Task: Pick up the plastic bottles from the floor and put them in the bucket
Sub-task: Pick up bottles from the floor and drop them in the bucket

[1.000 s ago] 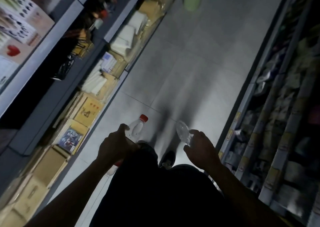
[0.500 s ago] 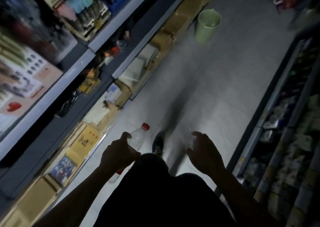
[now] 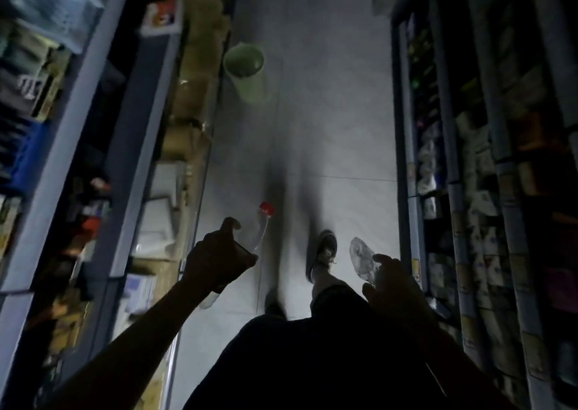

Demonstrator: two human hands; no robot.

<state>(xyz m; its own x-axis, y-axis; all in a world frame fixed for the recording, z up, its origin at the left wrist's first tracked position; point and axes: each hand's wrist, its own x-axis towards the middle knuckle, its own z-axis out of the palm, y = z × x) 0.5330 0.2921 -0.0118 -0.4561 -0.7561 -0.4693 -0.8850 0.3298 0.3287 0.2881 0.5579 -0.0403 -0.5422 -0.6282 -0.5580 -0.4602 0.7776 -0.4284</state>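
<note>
Overhead, red-capped clear bottle (image 3: 262, 228); crumpled clear bottle (image 3: 361, 258).

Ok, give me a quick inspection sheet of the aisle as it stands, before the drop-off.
Surface: grey tiled floor, dim.
Job's things: red-capped bottle in left hand; clear crumpled bottle in right hand; green bucket ahead, upright, by the left shelves.
Clutter: nothing seen on the floor nearby.
Grippers: both hands grip bottles.
Cables: nothing seen.
Surroundings: stocked shelves both sides; person's shoe mid-step.

Probably a shop aisle: stocked shelving (image 3: 103, 146) on both sides, boxed goods (image 3: 187, 118) along the tiled floor (image 3: 337, 121).
</note>
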